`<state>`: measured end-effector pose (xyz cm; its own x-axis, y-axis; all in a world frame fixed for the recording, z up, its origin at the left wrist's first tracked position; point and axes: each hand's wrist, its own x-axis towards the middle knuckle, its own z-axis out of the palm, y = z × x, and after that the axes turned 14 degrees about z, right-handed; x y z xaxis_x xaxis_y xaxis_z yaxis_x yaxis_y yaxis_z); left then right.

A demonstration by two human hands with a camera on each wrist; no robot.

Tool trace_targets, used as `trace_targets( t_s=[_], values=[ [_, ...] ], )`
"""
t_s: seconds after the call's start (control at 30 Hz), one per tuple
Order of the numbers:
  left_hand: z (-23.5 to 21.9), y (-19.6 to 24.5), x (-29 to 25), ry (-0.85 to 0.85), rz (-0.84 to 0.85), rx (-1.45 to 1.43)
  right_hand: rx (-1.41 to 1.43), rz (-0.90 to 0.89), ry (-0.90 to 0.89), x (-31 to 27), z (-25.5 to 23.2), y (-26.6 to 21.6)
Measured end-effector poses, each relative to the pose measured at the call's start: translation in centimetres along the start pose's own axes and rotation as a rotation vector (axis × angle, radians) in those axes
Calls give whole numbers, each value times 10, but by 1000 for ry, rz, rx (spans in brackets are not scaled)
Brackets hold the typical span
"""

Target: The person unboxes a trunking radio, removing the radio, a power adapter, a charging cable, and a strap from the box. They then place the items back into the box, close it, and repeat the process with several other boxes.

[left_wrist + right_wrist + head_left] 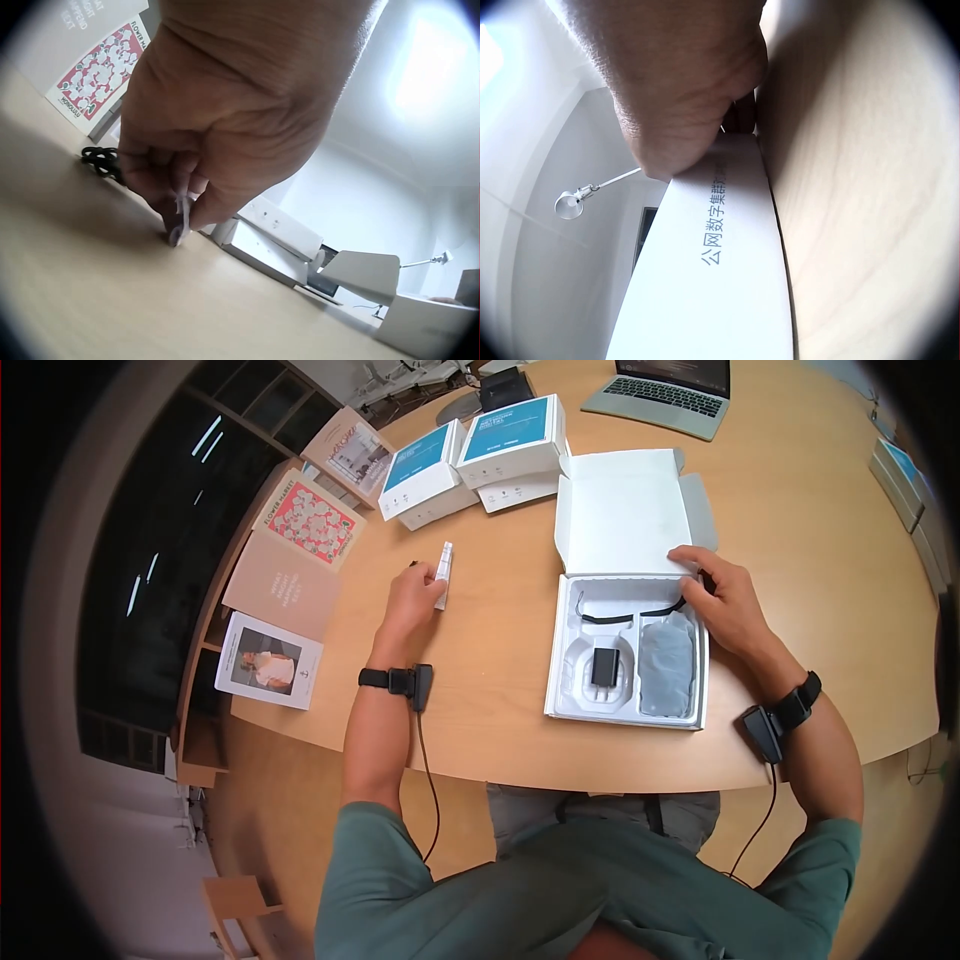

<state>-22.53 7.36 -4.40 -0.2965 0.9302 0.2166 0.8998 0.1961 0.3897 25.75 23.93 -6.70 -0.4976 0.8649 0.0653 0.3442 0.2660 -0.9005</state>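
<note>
My left hand (412, 600) pinches a thin, whitish strip-like item (446, 552) upright over the table, left of the open box. In the left wrist view, a black coiled cable (101, 161) shows beside the curled fingers. At the box's right back corner, my right hand (728, 600) grips the white box (552, 660), with fingers by the lid hinge and thumb over the side wall. Inside the tray sit a black charger plug (605, 667), a device in bluish-grey wrap (667, 668) and a black strap (607, 620). The right wrist view shows the printed side wall (712, 247); the right fingertips are mostly hidden there.
Behind stand stacked white boxes with blue labels (512, 432). A laptop (660, 400) is at the back. Several books (270, 660) line the table's left edge. More boxes (897, 485) are at the far right. A cable (432, 790) hangs from each wrist camera.
</note>
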Motion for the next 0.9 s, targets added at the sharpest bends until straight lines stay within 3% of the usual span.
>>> trace_targets(
  t_s=[0.2,0.33,0.4,0.43,0.5,0.57,0.63,0.67,0.73,0.77,0.83,0.9],
  values=[
    [-10,28,-8,137,-97,-131,12,8,-2,1,-1,0],
    [-8,12,-2,46,-80,-64,34,-19,4,2,3,3],
    [-5,32,-6,194,124,503,22,-8,27,-1,0,2],
    [-3,50,-5,184,140,493,31,0,14,-1,0,0],
    [-1,101,-11,111,234,-194,67,4,-11,0,1,4],
    [-1,168,-26,-78,566,-226,52,12,-22,0,0,2],
    [21,200,-25,-136,878,-67,43,13,-31,1,0,1],
    [30,214,-23,-129,877,-66,56,10,-23,2,2,4],
    [45,236,-20,-330,930,304,69,6,-14,1,3,5],
    [49,245,-19,-328,930,306,73,8,-17,0,3,5],
    [55,258,-16,-523,814,509,83,7,-15,1,1,5],
    [55,261,-11,-526,819,517,77,6,-11,0,2,6]
  ],
)
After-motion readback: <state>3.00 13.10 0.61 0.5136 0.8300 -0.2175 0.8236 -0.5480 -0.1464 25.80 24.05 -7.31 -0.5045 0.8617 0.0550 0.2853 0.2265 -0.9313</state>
